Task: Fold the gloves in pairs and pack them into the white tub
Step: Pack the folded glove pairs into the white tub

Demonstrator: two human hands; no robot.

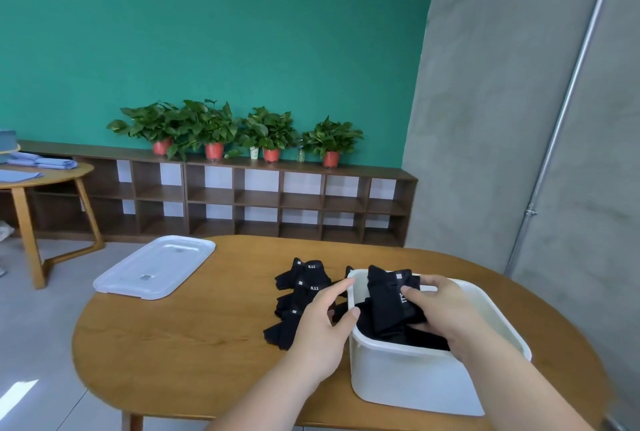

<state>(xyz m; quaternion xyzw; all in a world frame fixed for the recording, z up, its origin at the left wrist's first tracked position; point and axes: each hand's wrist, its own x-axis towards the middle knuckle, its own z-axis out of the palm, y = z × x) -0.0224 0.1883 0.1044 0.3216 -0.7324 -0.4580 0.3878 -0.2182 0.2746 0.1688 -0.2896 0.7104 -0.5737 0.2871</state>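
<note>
A white tub (415,378) stands on the right part of the wooden table (180,354), with black gloves lying in it. My right hand (440,309) reaches into the tub and grips a folded pair of black gloves (388,302) that stands tilted above the rim. My left hand (323,323) hovers at the tub's left rim, fingers relaxed and holding nothing. Just left of the tub, a loose pile of black gloves (301,292) with white "5.11" labels lies on the table, partly hidden by my left hand.
The tub's white lid (156,266) lies upside down at the table's far left edge. Beyond stand a low wooden shelf unit (242,198) with potted plants, a second round table (41,177) at left, and a grey wall (519,118) at right.
</note>
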